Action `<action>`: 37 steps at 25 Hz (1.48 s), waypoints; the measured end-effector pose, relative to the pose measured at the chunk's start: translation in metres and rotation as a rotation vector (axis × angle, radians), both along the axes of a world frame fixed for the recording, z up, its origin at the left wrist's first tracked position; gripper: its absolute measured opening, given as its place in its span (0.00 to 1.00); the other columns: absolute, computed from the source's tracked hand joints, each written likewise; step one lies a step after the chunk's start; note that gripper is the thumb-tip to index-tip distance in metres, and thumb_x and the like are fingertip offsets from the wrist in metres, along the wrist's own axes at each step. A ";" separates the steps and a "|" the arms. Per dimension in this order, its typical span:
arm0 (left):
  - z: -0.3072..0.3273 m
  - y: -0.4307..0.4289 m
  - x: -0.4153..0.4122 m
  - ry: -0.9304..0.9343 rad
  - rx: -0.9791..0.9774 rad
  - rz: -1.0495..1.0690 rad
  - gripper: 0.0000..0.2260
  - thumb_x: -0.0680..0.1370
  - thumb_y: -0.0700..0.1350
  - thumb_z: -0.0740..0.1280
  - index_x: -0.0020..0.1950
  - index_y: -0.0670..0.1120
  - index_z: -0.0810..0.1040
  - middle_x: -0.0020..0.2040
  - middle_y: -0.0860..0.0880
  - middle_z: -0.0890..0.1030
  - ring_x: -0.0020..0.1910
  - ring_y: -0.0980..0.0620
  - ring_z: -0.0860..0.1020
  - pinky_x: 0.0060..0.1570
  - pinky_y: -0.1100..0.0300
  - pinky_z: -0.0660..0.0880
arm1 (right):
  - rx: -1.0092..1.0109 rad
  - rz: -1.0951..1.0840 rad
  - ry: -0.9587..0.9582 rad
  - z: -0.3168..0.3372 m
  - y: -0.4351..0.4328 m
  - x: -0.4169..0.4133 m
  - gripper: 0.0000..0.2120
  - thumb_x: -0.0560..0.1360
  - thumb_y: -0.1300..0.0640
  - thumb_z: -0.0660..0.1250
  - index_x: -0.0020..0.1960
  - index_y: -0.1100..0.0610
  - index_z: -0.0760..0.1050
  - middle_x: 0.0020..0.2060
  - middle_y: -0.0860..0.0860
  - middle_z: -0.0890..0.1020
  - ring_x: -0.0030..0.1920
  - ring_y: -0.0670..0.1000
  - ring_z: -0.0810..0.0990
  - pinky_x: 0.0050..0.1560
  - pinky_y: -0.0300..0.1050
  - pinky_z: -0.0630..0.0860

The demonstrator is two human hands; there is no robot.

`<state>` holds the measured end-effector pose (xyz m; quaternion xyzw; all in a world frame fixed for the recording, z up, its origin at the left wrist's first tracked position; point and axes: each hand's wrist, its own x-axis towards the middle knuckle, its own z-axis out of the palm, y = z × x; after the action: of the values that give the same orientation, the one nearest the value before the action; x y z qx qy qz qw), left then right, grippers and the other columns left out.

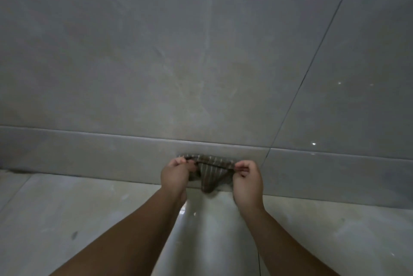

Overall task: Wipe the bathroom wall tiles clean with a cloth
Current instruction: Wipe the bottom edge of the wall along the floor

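The left hand (175, 175) and right hand (248, 183) are bare, as are both forearms (125, 237) along their visible length.

Dim, soft image; glare on floor (201, 242); wide-angle bowing at edges.

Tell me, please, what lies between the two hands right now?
In the head view, only the striped cloth lies there: the left hand and right hand each pinch one end, and its middle sags down.
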<state>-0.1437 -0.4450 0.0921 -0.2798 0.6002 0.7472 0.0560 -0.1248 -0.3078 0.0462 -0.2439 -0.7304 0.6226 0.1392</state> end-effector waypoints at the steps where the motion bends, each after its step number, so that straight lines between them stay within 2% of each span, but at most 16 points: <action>1: -0.009 -0.002 0.000 0.042 -0.044 -0.029 0.16 0.70 0.23 0.65 0.36 0.43 0.69 0.35 0.45 0.78 0.32 0.54 0.77 0.32 0.67 0.74 | 0.005 0.010 -0.011 -0.001 0.005 0.001 0.17 0.69 0.76 0.61 0.40 0.53 0.71 0.39 0.53 0.77 0.41 0.52 0.76 0.39 0.28 0.70; 3: -0.027 -0.006 0.002 0.094 -0.127 -0.084 0.19 0.70 0.25 0.69 0.33 0.46 0.65 0.34 0.43 0.76 0.35 0.51 0.76 0.40 0.59 0.74 | 0.028 0.049 -0.023 -0.004 0.014 0.005 0.12 0.69 0.71 0.67 0.40 0.55 0.70 0.35 0.52 0.76 0.37 0.51 0.74 0.34 0.29 0.68; 5: -0.047 -0.007 0.000 0.114 -0.233 -0.087 0.19 0.69 0.29 0.72 0.32 0.46 0.66 0.33 0.43 0.72 0.36 0.50 0.72 0.41 0.57 0.70 | 0.098 0.070 -0.018 -0.011 0.022 0.010 0.10 0.69 0.66 0.71 0.39 0.57 0.70 0.33 0.53 0.77 0.34 0.48 0.73 0.33 0.32 0.67; 9: -0.067 -0.003 -0.012 0.139 -0.487 -0.053 0.16 0.70 0.38 0.72 0.28 0.46 0.69 0.27 0.47 0.72 0.30 0.50 0.69 0.38 0.56 0.68 | 0.427 0.119 0.040 -0.029 0.036 0.012 0.19 0.70 0.59 0.73 0.27 0.56 0.65 0.25 0.49 0.69 0.27 0.45 0.66 0.30 0.35 0.63; 10: -0.068 -0.003 -0.012 0.142 -0.529 -0.074 0.14 0.71 0.40 0.72 0.28 0.45 0.71 0.26 0.48 0.73 0.30 0.50 0.70 0.38 0.55 0.69 | 0.523 0.145 0.021 -0.031 0.038 0.009 0.22 0.72 0.56 0.72 0.25 0.54 0.64 0.24 0.49 0.68 0.27 0.45 0.66 0.31 0.39 0.64; 12: -0.068 -0.006 -0.012 0.139 -0.519 -0.157 0.12 0.74 0.42 0.71 0.30 0.43 0.79 0.29 0.46 0.79 0.32 0.51 0.75 0.41 0.56 0.73 | 0.601 0.193 -0.137 -0.031 0.042 0.001 0.21 0.77 0.50 0.66 0.27 0.56 0.71 0.25 0.50 0.74 0.30 0.50 0.73 0.33 0.43 0.67; 14: -0.064 -0.006 -0.012 0.081 -0.348 -0.242 0.11 0.78 0.42 0.68 0.39 0.39 0.84 0.34 0.43 0.84 0.34 0.52 0.81 0.42 0.61 0.75 | 0.470 0.230 -0.307 -0.034 0.045 -0.006 0.20 0.79 0.45 0.60 0.36 0.55 0.80 0.29 0.49 0.81 0.33 0.52 0.80 0.38 0.44 0.74; 16: -0.059 -0.005 -0.015 0.027 -0.212 -0.358 0.13 0.81 0.43 0.63 0.48 0.36 0.83 0.40 0.41 0.85 0.35 0.58 0.82 0.40 0.67 0.74 | 0.200 0.247 -0.325 -0.035 0.044 -0.006 0.18 0.80 0.44 0.59 0.40 0.51 0.81 0.31 0.50 0.84 0.36 0.53 0.82 0.42 0.47 0.77; 18: -0.052 -0.004 -0.017 0.040 -0.187 -0.456 0.14 0.82 0.43 0.60 0.53 0.36 0.82 0.47 0.40 0.84 0.36 0.63 0.82 0.36 0.75 0.72 | -0.006 0.252 -0.319 -0.034 0.042 -0.007 0.18 0.81 0.46 0.58 0.43 0.52 0.82 0.37 0.51 0.85 0.41 0.53 0.83 0.42 0.44 0.77; 20: -0.047 -0.008 -0.016 0.077 -0.189 -0.494 0.15 0.83 0.43 0.59 0.55 0.36 0.82 0.48 0.42 0.84 0.37 0.65 0.81 0.38 0.76 0.71 | -0.109 0.272 -0.337 -0.029 0.039 -0.006 0.19 0.81 0.46 0.57 0.47 0.55 0.83 0.43 0.52 0.85 0.44 0.51 0.83 0.42 0.41 0.74; 22: -0.042 -0.015 -0.019 0.121 -0.165 -0.475 0.15 0.83 0.46 0.60 0.51 0.40 0.83 0.46 0.45 0.86 0.43 0.60 0.83 0.51 0.68 0.73 | -0.152 0.239 -0.310 -0.021 0.037 -0.003 0.14 0.79 0.48 0.62 0.46 0.53 0.83 0.43 0.50 0.86 0.46 0.51 0.83 0.46 0.43 0.75; 24: -0.032 -0.025 -0.022 0.168 -0.156 -0.432 0.17 0.82 0.50 0.59 0.48 0.43 0.84 0.45 0.45 0.86 0.48 0.52 0.84 0.56 0.58 0.75 | -0.137 0.188 -0.182 -0.009 0.036 0.004 0.06 0.76 0.58 0.68 0.44 0.51 0.83 0.43 0.49 0.86 0.46 0.48 0.83 0.49 0.43 0.76; 27: -0.021 -0.036 -0.025 0.237 -0.139 -0.389 0.17 0.82 0.52 0.59 0.48 0.44 0.84 0.46 0.46 0.86 0.50 0.50 0.83 0.52 0.60 0.73 | -0.172 0.196 0.004 0.012 0.030 0.007 0.09 0.75 0.67 0.66 0.49 0.56 0.80 0.41 0.52 0.85 0.40 0.46 0.83 0.40 0.36 0.77; 31: -0.019 -0.042 -0.022 0.282 -0.066 -0.452 0.09 0.77 0.43 0.67 0.53 0.41 0.84 0.49 0.44 0.86 0.56 0.47 0.81 0.59 0.60 0.73 | -0.243 0.136 0.042 0.026 0.022 0.000 0.03 0.75 0.63 0.67 0.46 0.60 0.80 0.38 0.56 0.85 0.40 0.49 0.84 0.44 0.40 0.79; 34: -0.022 -0.044 -0.022 0.260 -0.137 -0.517 0.09 0.78 0.44 0.67 0.50 0.42 0.85 0.49 0.47 0.86 0.56 0.51 0.81 0.60 0.60 0.69 | -0.258 0.131 0.046 0.027 0.021 -0.004 0.11 0.78 0.57 0.64 0.43 0.61 0.81 0.37 0.58 0.85 0.40 0.51 0.83 0.45 0.39 0.79; 37: -0.022 -0.047 -0.029 0.237 -0.064 -0.534 0.11 0.79 0.42 0.63 0.54 0.42 0.84 0.50 0.45 0.86 0.56 0.52 0.82 0.65 0.57 0.69 | -0.246 0.220 0.045 0.026 0.025 -0.006 0.12 0.78 0.65 0.59 0.47 0.62 0.81 0.40 0.56 0.86 0.44 0.51 0.85 0.45 0.37 0.79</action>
<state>-0.1724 -0.4917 0.0699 -0.0242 0.6781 0.7143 0.1713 -0.1310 -0.2830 0.0717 -0.1637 -0.6676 0.7242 0.0556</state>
